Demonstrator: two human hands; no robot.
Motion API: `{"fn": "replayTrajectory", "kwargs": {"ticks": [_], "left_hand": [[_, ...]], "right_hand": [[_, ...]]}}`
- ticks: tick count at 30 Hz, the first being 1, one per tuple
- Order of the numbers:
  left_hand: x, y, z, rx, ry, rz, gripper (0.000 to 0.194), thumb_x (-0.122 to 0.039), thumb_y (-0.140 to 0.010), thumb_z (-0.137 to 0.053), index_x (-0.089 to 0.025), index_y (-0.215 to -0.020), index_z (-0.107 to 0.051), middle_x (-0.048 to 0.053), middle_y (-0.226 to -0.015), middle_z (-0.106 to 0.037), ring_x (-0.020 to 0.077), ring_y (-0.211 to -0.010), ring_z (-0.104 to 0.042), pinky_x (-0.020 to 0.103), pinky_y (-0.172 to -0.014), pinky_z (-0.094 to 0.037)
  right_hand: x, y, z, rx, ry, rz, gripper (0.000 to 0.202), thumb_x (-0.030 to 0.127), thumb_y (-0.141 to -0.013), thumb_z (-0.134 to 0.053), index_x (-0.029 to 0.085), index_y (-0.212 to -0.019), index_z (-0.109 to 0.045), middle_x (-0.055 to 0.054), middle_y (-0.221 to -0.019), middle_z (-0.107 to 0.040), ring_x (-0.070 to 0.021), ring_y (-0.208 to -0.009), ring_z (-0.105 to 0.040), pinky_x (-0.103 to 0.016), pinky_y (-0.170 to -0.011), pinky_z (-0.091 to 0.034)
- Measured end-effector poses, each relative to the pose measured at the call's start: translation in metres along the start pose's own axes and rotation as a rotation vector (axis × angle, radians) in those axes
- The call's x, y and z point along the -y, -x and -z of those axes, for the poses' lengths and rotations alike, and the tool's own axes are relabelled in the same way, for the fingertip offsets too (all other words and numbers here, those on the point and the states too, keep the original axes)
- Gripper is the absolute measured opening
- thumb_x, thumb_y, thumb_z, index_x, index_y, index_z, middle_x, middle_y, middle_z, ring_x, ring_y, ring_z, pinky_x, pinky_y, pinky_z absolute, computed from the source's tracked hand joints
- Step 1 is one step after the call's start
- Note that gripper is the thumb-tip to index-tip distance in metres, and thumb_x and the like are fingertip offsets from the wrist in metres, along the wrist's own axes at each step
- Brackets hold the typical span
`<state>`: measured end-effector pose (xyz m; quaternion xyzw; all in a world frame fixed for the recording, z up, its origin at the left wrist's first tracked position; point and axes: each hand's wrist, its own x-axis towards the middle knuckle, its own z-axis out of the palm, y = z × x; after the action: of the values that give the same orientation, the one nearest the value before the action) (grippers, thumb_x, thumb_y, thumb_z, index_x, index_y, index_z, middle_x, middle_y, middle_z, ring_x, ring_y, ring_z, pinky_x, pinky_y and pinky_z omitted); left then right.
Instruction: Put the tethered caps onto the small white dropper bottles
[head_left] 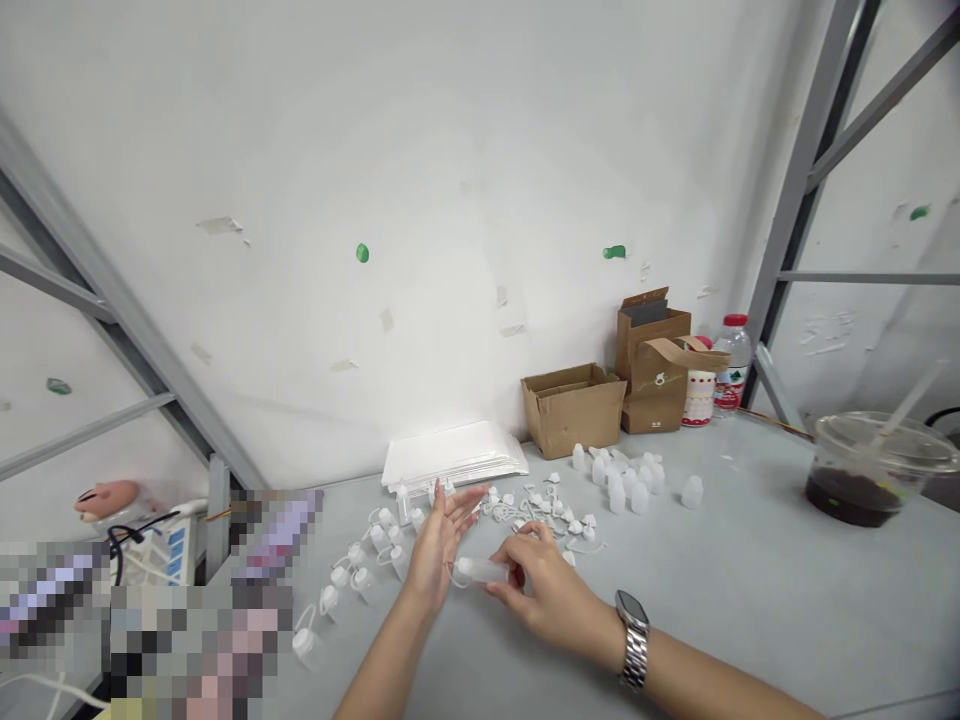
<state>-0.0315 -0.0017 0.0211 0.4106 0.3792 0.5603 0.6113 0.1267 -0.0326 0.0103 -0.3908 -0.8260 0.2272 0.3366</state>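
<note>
My right hand (536, 580), with a watch (634, 640) on its wrist, grips a small translucent squeeze bottle (484, 570) between thumb and fingers. The bottle lies sideways, its white cap end pointing left. Beside that end, my left hand (442, 540) is open, palm turned to the right and fingers stretched out. Whether the palm touches the cap I cannot tell. Left of it stand several capped bottles (362, 583) with looped straps. Behind my hands lies a pile of loose white caps (559, 510). Further right are several uncapped bottles (639, 496).
A stack of white sheets (454, 452), a cardboard box (574, 410) and a brown paper bag (652, 385) stand along the wall. A water bottle (731, 370) is behind the bag. At right sits a lidded cup (855, 495) of dark drink. A power strip (172, 550) is at left.
</note>
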Motion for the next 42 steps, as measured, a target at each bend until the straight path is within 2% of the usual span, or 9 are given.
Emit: {"fn": "replayTrajectory", "kwargs": {"ticks": [8,18,36,42], "left_hand": [[0.0021,0.0027,-0.0044,0.028,-0.019,0.044,0.057,-0.059,-0.079,-0.034,-0.015,-0.093,-0.067,0.013,-0.114,-0.062,0.0245,-0.117,-0.046,0.037,-0.103,-0.025],[-0.0007,0.0017,-0.0023,0.058,0.042,0.029,0.058,-0.059,-0.08,-0.033,-0.014,-0.092,-0.067,0.013,-0.113,-0.063,0.0254,-0.118,-0.045,0.038,-0.103,-0.024],[0.0031,0.0001,-0.0018,0.058,0.029,0.049,0.057,-0.06,-0.079,-0.034,-0.014,-0.091,-0.067,0.014,-0.113,-0.063,0.0249,-0.117,-0.047,0.036,-0.102,-0.025],[0.0041,0.0001,-0.0028,0.032,0.026,0.069,0.058,-0.061,-0.077,-0.037,-0.014,-0.089,-0.068,0.014,-0.11,-0.064,0.0252,-0.115,-0.048,0.036,-0.101,-0.027]], "right_hand": [[-0.0003,-0.0003,0.0005,-0.006,0.012,0.021,0.006,0.023,-0.078,-0.058,0.018,-0.078,-0.054,0.001,-0.065,-0.059,-0.0157,-0.064,-0.052,-0.037,-0.085,-0.034],[0.0013,-0.0005,0.0042,0.005,0.026,0.023,0.006,0.024,-0.077,-0.059,0.019,-0.079,-0.056,0.0,-0.066,-0.06,-0.0187,-0.071,-0.054,-0.035,-0.08,-0.036],[-0.0015,0.0009,-0.002,0.009,0.018,0.029,0.006,0.023,-0.078,-0.058,0.018,-0.081,-0.055,0.0,-0.065,-0.06,-0.0178,-0.069,-0.053,-0.039,-0.085,-0.034],[0.0026,0.0011,0.0002,0.028,0.024,-0.001,0.005,0.022,-0.077,-0.059,0.019,-0.079,-0.055,0.0,-0.066,-0.061,-0.0192,-0.071,-0.053,-0.037,-0.081,-0.036]]}}
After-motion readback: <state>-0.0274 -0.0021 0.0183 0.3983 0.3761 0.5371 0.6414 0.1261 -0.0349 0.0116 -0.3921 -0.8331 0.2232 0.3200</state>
